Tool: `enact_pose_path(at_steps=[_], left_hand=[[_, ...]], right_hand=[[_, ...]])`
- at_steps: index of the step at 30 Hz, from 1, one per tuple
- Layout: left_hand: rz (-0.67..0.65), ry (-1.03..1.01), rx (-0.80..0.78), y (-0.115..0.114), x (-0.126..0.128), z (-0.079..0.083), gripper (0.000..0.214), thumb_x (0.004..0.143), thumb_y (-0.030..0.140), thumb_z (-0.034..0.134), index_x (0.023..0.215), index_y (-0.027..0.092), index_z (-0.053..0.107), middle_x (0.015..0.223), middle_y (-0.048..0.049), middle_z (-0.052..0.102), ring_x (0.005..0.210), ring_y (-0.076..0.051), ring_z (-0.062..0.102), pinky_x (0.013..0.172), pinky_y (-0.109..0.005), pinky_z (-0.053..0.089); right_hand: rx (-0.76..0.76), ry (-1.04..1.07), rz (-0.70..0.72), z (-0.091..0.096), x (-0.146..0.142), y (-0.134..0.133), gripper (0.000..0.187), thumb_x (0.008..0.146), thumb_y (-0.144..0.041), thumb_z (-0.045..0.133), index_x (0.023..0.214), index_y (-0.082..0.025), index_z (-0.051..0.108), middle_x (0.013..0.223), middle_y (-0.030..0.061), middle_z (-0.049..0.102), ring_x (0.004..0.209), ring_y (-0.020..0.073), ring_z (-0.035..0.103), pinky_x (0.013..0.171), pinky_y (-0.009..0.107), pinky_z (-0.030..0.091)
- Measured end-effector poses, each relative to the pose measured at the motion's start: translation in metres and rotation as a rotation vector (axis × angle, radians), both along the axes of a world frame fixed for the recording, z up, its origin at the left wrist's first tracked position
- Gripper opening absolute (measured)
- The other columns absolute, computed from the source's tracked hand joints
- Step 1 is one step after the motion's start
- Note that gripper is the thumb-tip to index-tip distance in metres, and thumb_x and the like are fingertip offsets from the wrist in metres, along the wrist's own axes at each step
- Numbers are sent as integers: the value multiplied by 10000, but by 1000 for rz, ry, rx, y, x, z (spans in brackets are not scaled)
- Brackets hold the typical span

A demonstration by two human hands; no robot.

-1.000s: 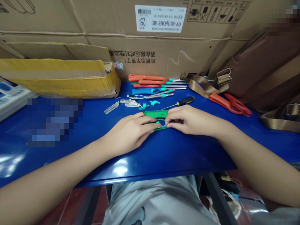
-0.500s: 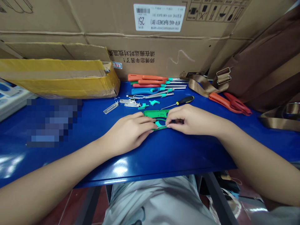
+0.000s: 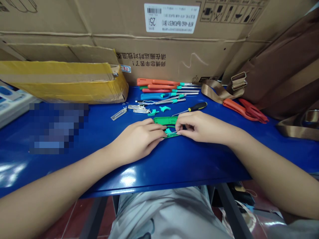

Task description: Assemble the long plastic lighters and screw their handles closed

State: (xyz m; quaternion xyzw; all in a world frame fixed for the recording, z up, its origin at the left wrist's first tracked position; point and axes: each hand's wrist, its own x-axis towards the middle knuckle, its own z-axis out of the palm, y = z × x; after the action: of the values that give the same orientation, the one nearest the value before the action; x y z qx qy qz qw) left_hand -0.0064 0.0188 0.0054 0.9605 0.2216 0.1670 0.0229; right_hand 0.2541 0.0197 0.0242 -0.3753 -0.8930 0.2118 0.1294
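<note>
My left hand [image 3: 141, 137] is closed on the left end of an open green lighter shell [image 3: 171, 136], steadying it on the blue table. Inside that shell lies a teal trigger [image 3: 168, 131]. My right hand [image 3: 193, 126] pinches a thin grey wire-like piece [image 3: 172, 133] over the shell's right part; the fingertips hide its end. Just behind, the other green shell half [image 3: 163, 120] rests with its hollow side up, its right end covered by my right hand. Two loose teal triggers [image 3: 164, 109] and several clear fuel tanks [image 3: 119, 114] lie farther back.
A yellow-and-black screwdriver [image 3: 198, 106] lies behind my right hand. Several long lighters [image 3: 159, 96] are lined up at the back. Orange and red shells [image 3: 239, 109] and a brown strap [image 3: 211, 91] are on the right. A taped carton [image 3: 87, 86] stands at back left.
The grey wire-like piece now slants across the shell, and my right fingertips have shifted slightly. My left hand keeps its hold; the whole view has moved a little.
</note>
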Motion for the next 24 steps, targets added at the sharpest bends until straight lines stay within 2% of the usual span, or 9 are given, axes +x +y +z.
enact_pose_path(at_steps=[6, 9, 14, 18, 24], left_hand=[[-1, 3, -23, 0, 0, 0, 245, 1044, 246, 500, 1090, 207, 737, 1199, -44, 745, 1042, -230, 662, 938, -390, 543], [-2, 1, -19, 0, 0, 1, 238, 1044, 247, 502, 1109, 202, 727, 1209, -49, 746, 1059, -226, 663, 950, -385, 536], [15, 6, -20, -1, 0, 2, 215, 1046, 245, 498, 1120, 199, 694, 1180, -45, 750, 1029, -217, 660, 912, -353, 533], [37, 23, -55, -1, 0, 2, 193, 1041, 247, 503, 1130, 200, 669, 1148, -42, 747, 1022, -224, 655, 889, -348, 532], [37, 19, -73, 0, 0, 1, 192, 1043, 249, 500, 1138, 199, 659, 1136, -42, 741, 1015, -223, 645, 877, -347, 528]], right_hand=[[-15, -3, 17, 3, 1, -1, 108, 894, -83, 579, 906, -175, 634, 890, 21, 657, 765, 138, 569, 708, 253, 408], [-21, -5, 9, 7, 6, -1, 42, 917, -152, 598, 945, -178, 616, 909, 22, 636, 724, 129, 531, 683, 257, 391], [-135, -89, -51, 15, 21, 2, 195, 915, -305, 640, 1066, -185, 616, 938, 30, 635, 671, 126, 518, 622, 260, 380], [-132, -150, -100, 18, 28, 7, 193, 938, -376, 602, 961, -195, 664, 922, 41, 678, 769, 163, 569, 674, 275, 396], [-241, -150, -99, 13, 27, 10, 291, 920, -462, 628, 842, -192, 703, 731, -2, 640, 637, 130, 519, 590, 264, 350]])
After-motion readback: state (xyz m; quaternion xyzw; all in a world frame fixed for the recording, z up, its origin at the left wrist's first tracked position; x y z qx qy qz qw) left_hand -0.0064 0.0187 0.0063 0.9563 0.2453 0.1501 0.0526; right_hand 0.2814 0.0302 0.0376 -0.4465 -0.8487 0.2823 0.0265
